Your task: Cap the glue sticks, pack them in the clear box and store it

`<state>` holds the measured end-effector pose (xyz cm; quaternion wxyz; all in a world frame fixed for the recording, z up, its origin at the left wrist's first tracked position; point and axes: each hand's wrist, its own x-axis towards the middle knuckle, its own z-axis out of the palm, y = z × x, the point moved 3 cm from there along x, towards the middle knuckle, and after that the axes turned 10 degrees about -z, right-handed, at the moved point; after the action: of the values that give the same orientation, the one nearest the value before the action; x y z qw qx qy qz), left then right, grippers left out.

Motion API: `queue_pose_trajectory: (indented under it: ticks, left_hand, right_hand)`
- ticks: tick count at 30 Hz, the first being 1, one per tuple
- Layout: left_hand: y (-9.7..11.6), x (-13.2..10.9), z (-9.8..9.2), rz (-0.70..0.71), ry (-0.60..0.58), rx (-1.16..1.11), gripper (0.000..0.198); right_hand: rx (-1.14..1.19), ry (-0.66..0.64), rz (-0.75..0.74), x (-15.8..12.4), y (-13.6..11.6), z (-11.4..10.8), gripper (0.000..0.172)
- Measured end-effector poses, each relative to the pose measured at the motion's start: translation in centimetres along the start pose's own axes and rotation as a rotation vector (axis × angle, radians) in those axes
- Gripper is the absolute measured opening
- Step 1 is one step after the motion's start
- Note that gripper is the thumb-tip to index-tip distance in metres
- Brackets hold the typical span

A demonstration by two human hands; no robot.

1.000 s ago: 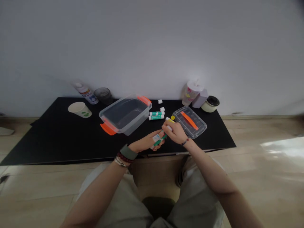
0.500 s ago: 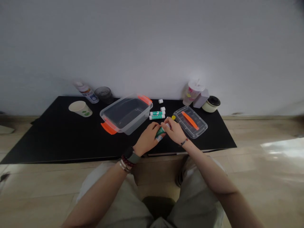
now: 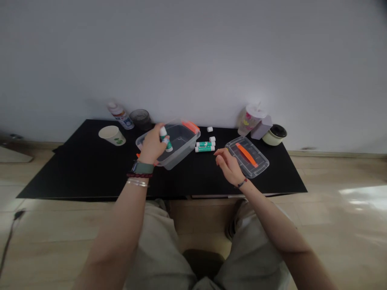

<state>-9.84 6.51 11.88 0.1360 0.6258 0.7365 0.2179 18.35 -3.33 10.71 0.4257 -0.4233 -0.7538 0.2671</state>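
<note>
Head view: the green-and-white glue stick (image 3: 165, 141), earlier worked by both hands, is now clasped in the grip of the left hand (image 3: 152, 147) above the clear storage bin (image 3: 181, 156), while the right hand (image 3: 228, 167) is spread empty.

light: soft, kinda dim, daylight glare on floor (image 3: 363, 193) at right
blur: slight all over
edges: bent, fisheye-ish

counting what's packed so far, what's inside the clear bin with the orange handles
The bin shows only bare floor in its middle and right. The left hand, gripping a glue stick over it, covers the left end, so that part is unseen.
</note>
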Motion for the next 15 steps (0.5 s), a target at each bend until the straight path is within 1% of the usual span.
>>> queue_pose_trajectory:
  ticks: [2,5,8,10,12,14,15]
  left_hand:
    - [-0.4,1.0,1.4,0.017,-0.132,0.147,0.048]
    - [-0.7,2.5,3.0,-0.010,-0.286,0.314,0.038]
    - [-0.6,3.8,3.6,-0.050,-0.468,0.405,0.032]
    - [-0.6,4.5,3.7,-0.092,-0.564,0.408,0.028]
    - [-0.7,5.0,3.6,-0.123,-0.581,0.374,0.019]
    - [-0.9,5.1,3.6,-0.114,-0.540,0.329,0.014]
    - [-1.0,5.2,3.6,-0.088,-0.494,0.297,0.017]
  right_hand:
    - [-0.022,-0.007,-0.004,0.0,0.1,0.0,0.031]
    - [-0.044,-0.005,-0.008,0.0,0.3,-0.1,0.029]
    - [-0.058,-0.008,-0.016,0.1,0.3,-0.1,0.027]
    - [-0.068,-0.016,-0.011,0.2,0.3,-0.1,0.026]
    - [-0.081,-0.020,-0.005,0.2,0.2,-0.2,0.025]
    - [-0.088,-0.022,-0.004,0.3,0.1,-0.3,0.024]
    - [-0.091,-0.024,-0.007,0.3,0.0,-0.4,0.024]
